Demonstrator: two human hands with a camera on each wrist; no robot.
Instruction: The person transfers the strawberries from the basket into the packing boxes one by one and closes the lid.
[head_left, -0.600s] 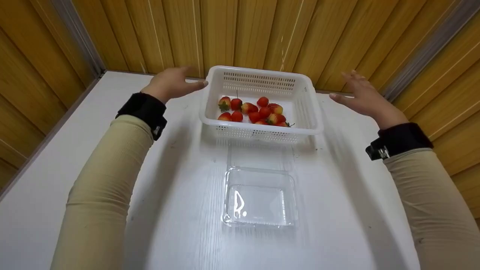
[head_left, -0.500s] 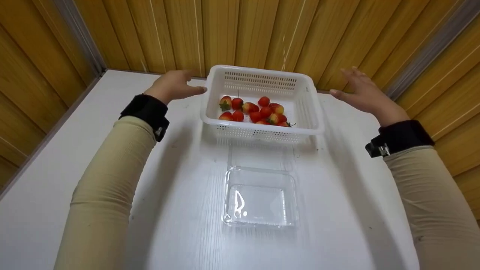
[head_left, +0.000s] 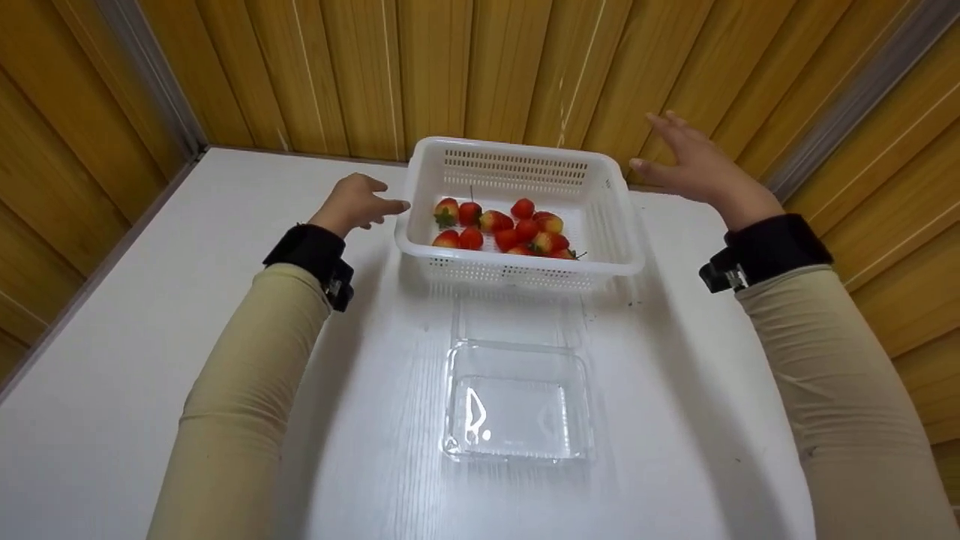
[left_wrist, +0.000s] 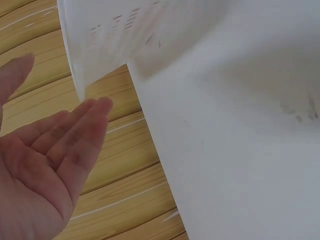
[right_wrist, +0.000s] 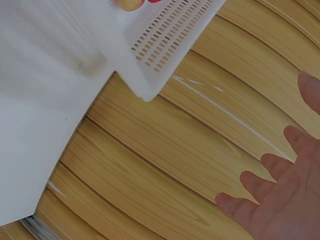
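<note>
both hands have shifted since the earlier frame: left lower, right higher. nearest, clear plastic clamshell tray (head_left: pixel 517 409) on white table (head_left: pixel 150 360). beyond it, white perforated plastic basket (head_left: pixel 519 214) of red strawberries (head_left: pixel 502 225). left hand (head_left: pixel 356 201), fingers loosely curled, empty, just beside the basket's left rim. right hand (head_left: pixel 694 169), fingers spread, raised past its right corner.

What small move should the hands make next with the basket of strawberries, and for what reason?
Probably bring the right hand down to the white basket rim. It is raised and open, apart from the basket, while the open left hand is already beside the other rim. The strawberries lie inside, and the clear container stands empty.
</note>
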